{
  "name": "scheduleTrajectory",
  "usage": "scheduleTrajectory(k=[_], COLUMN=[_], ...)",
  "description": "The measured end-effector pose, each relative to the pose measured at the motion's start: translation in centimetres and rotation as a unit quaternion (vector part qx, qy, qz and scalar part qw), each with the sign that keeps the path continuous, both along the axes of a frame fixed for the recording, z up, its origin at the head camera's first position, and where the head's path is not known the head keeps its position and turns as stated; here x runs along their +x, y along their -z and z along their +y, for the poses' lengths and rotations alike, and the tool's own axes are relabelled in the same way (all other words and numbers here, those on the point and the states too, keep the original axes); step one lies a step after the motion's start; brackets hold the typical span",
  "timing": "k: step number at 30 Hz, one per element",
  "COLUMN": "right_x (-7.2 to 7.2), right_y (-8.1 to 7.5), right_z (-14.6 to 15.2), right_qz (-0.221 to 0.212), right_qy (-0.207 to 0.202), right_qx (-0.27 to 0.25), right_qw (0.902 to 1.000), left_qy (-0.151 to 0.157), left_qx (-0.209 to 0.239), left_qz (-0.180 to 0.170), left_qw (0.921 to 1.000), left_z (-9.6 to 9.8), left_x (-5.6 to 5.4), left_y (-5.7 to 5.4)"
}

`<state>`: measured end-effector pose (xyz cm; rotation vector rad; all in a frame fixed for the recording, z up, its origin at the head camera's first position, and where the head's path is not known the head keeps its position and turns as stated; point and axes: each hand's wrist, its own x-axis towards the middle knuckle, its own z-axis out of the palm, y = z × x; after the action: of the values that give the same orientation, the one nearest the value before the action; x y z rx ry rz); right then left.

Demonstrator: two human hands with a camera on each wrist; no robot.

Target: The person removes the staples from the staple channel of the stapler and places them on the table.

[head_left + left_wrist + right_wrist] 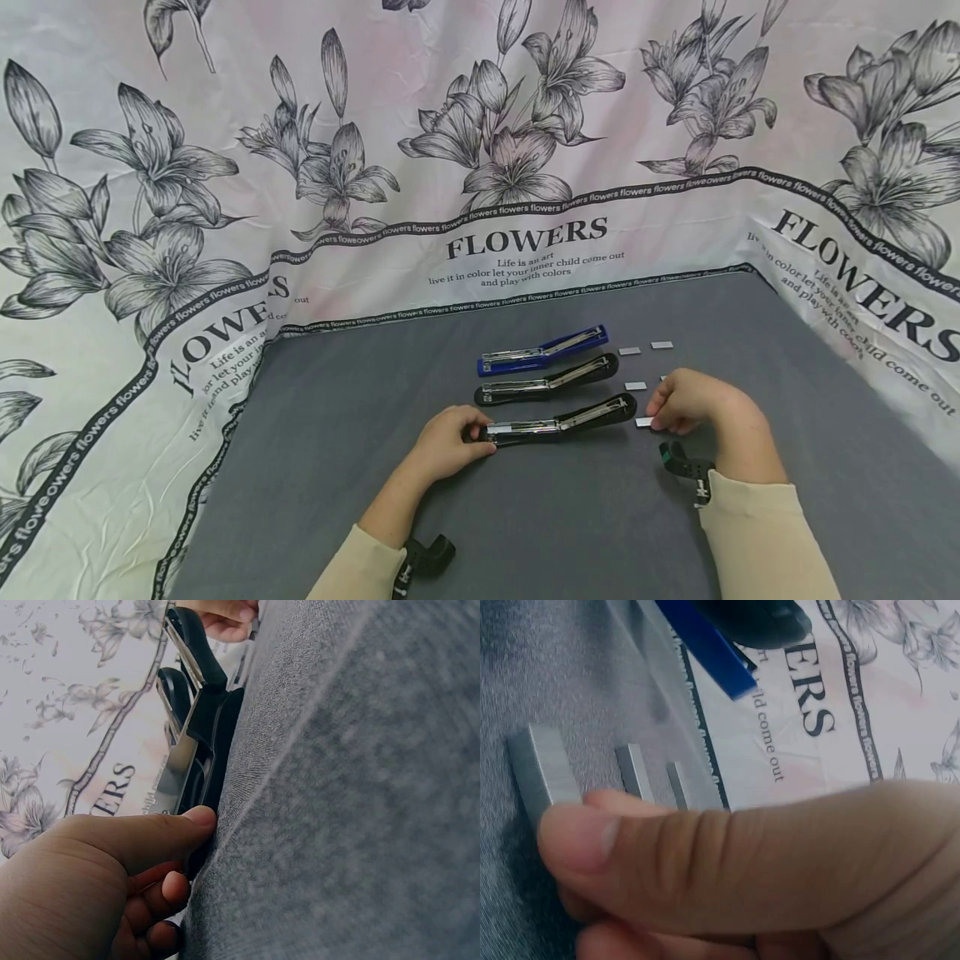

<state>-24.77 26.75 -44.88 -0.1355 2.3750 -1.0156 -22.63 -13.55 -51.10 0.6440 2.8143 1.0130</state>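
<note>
Three staplers lie opened out flat in a stack of rows in the head view. The nearest is a black stapler (pixel 558 423), whose left end my left hand (pixel 450 440) grips between thumb and fingers. In the left wrist view, the thumb (pixel 176 832) presses along the side of that stapler's base. To the right, my right hand (pixel 686 402) pinches a silver strip of staples (pixel 643 422) between thumb and fingers. The right wrist view shows this strip (pixel 540 769) close up, low over the grey cloth, its near end hidden by the thumb.
Behind the nearest stapler lie another black stapler (pixel 547 383) and a blue stapler (pixel 542 353). More staple strips (pixel 635 386) lie on the grey cloth (pixel 360 400) right of them, one partly hidden by my right hand. A flower-printed curtain (pixel 525 242) borders the cloth.
</note>
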Motion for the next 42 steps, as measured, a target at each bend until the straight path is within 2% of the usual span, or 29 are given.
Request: scheduleTrajectory(k=[6,9,16,24,31,35,42], right_x=[0.0,0.2,0.4,0.8,1.9,2.4,2.8], right_y=[-0.3,-0.8,-2.8,-5.2,-6.8,-7.6,-7.7], right_z=[-0.4,-0.3,0.0,-0.7,-2.6,-3.9,-6.4], right_qz=[0.008,0.028,0.093,0.141,0.207,0.231,0.258], right_qy=[0.011,0.008,0.021,0.051,0.061,0.069,0.071], right_qx=[0.010,0.005,0.012,0.034,0.028,0.013,-0.010], right_qw=[0.9999,0.9996,0.9953,0.9881,0.9761,0.9705,0.9634], left_qy=[0.001,0.001,0.000,-0.003,-0.005,-0.003,0.001], left_qx=[0.002,0.003,0.004,0.002,0.006,0.005,0.009], left_qz=[0.000,0.001,0.001,0.001,0.000,0.003,0.005], left_qw=[1.0000,1.0000,1.0000,1.0000,1.0000,1.0000,0.9999], left_z=[0.0,0.0,0.0,0.0,0.1,0.1,0.1], left_x=[0.1,0.0,0.0,0.0,0.0,-0.1,0.1], left_y=[0.0,0.0,0.1,0.2,0.2,0.1,-0.1])
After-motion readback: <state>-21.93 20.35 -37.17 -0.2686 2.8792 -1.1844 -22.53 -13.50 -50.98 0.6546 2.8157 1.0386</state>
